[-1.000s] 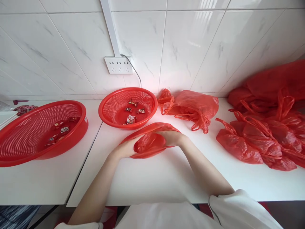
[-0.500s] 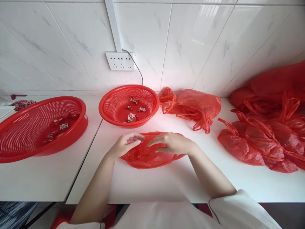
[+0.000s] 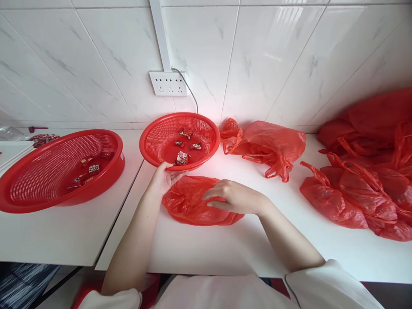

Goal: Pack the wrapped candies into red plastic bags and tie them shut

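Note:
A red plastic bag (image 3: pixel 189 201) lies spread on the white table in front of me. My left hand (image 3: pixel 165 177) is at the near rim of the round red basket (image 3: pixel 152 148), thumb on the rim and fingers beneath it. Several small wrapped pieces (image 3: pixel 182 158) lie inside that basket. Over the right part of the bag hovers my right hand (image 3: pixel 230 196), its fingers curved and apart, with nothing visible in them.
A larger red basket (image 3: pixel 41 171) with wrapped pieces stands at the left. Behind and right lie a crumpled red bag (image 3: pixel 273 139) and a heap of filled red bags (image 3: pixel 354 193). A socket panel (image 3: pixel 168 83) is on the wall.
My left hand has moved from above the bag up to the basket's near rim. My right hand has stayed over the bag. The view has shifted slightly.

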A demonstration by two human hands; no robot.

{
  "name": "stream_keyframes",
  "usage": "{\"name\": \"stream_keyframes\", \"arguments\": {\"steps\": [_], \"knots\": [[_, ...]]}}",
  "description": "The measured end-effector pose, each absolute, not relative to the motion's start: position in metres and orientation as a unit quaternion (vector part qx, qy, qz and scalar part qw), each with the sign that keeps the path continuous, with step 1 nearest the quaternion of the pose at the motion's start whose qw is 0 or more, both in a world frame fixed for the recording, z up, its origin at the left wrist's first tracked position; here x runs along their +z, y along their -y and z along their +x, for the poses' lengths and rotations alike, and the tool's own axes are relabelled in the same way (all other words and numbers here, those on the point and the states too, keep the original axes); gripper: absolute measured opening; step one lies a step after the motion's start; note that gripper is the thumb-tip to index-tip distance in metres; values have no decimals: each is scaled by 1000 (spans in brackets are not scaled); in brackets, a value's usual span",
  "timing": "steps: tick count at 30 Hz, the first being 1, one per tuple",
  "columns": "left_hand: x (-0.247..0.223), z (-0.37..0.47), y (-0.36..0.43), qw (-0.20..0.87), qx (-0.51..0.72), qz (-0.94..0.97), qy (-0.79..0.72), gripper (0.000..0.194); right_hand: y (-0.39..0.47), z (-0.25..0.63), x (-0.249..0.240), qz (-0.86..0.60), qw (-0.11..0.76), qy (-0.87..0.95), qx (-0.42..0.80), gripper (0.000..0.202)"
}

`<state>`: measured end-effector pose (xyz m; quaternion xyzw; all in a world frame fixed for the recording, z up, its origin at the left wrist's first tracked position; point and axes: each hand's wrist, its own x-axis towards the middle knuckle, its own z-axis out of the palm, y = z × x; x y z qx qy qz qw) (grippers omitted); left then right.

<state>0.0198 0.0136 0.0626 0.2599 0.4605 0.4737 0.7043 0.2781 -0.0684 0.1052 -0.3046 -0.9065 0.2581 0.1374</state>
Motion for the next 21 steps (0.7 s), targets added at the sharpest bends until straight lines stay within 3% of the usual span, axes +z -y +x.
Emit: {"name": "stream_keyframes", "arguments": {"steps": [5,8,11,13,21], "knots": [[47,36,-7,697,512,232,-444,18,59,287,95,-570,1,820,52,21],[39,46,5,696,508,263,-433,18,53,295,99,-599,88,796,15,24],[36,57,16,693,505,290,-426,15,51,294,103,-565,234,786,88,21],[35,64,23,699,500,309,-406,16,50,292,102,-542,287,778,135,20],[26,79,42,705,481,378,-359,31,41,288,92,-585,273,752,128,27]]}}
